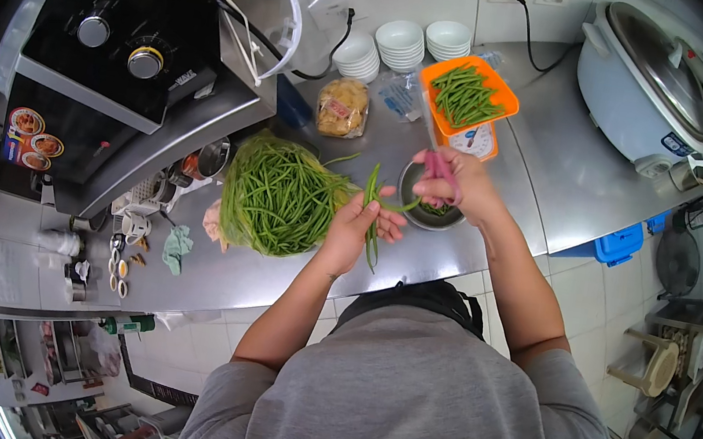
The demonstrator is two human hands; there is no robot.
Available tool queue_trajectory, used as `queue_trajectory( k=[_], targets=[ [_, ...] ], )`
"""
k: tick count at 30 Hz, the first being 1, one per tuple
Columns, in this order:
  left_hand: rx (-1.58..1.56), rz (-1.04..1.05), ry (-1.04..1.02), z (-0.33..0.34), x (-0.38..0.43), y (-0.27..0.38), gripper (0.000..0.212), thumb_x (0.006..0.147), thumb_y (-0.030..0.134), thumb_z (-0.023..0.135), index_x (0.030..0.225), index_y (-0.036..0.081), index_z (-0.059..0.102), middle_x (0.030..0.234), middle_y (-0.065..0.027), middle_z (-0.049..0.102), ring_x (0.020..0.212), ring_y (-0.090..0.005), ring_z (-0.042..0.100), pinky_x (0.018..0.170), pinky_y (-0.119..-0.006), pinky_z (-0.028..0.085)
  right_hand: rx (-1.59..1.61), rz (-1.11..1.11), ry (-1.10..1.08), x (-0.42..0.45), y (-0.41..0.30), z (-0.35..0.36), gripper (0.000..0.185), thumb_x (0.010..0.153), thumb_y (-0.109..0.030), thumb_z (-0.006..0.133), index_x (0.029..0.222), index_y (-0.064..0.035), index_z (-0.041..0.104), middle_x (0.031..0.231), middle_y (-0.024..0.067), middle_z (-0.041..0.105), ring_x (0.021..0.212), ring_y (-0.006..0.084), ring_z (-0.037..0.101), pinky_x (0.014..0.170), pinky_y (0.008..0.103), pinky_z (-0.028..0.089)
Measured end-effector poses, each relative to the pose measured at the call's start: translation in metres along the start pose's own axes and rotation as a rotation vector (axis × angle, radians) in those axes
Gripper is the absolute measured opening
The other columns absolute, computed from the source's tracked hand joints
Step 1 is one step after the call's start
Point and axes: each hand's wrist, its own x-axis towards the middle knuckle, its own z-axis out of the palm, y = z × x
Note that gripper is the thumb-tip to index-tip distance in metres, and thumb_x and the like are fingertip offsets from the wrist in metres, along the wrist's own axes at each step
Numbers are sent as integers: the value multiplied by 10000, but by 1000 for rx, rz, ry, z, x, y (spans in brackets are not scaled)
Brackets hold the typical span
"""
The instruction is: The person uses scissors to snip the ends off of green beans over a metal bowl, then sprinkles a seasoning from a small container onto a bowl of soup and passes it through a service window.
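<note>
My left hand (361,221) holds several long green beans (375,189) over the steel counter, just right of a plastic bag heaped with green beans (284,200). My right hand (453,183) is closed round pink-handled scissors (442,177) above a steel bowl (441,221); one bean stretches from my left hand to below my right. Pieces of bean lie in the bowl, partly hidden by my right hand. Beyond it, an orange tray (507,100) of cut green beans rests on an orange kitchen scale (478,141).
Stacked white bowls (401,43) and a wrapped yellowish food pack (342,108) stand at the back. A large white electric cooker (648,92) is at right, a black microwave oven (115,42) at upper left. A green cloth (177,248) lies on the left counter.
</note>
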Motion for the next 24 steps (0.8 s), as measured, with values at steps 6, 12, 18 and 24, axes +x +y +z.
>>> queue_trajectory(
  k=[6, 12, 18, 24],
  targets=[
    [119, 32, 18, -23, -1, 13, 424, 1022, 255, 334, 1341, -23, 360, 1044, -214, 621, 945, -274, 633, 821, -359, 507, -76, 34, -187, -4, -6, -16, 465, 690, -14, 786, 1092, 4, 552, 740, 48, 609, 586, 87, 565, 501, 219, 429],
    [164, -47, -129, -6, -7, 12, 382, 1019, 240, 354, 1286, -26, 415, 1124, -211, 607, 1057, -287, 609, 898, -374, 493, -112, 12, -197, 2, 3, 2, 483, 676, 0, 793, 1096, 5, 556, 739, 47, 610, 592, 83, 564, 510, 218, 434],
    [253, -87, -199, 5, -7, 9, 377, 1016, 277, 359, 1231, -19, 451, 1088, -205, 624, 1003, -282, 630, 859, -358, 500, -15, -11, -36, -3, 20, 19, 467, 690, -7, 775, 1103, 1, 559, 788, 37, 612, 645, 80, 580, 543, 207, 440],
    [75, -213, -301, 6, -11, 16, 365, 1023, 252, 336, 1236, -13, 468, 1003, -190, 641, 895, -272, 654, 767, -362, 518, 112, -61, 41, -3, 15, 12, 473, 713, -5, 759, 1135, 3, 546, 841, 65, 644, 661, 96, 602, 538, 207, 452]
  ],
)
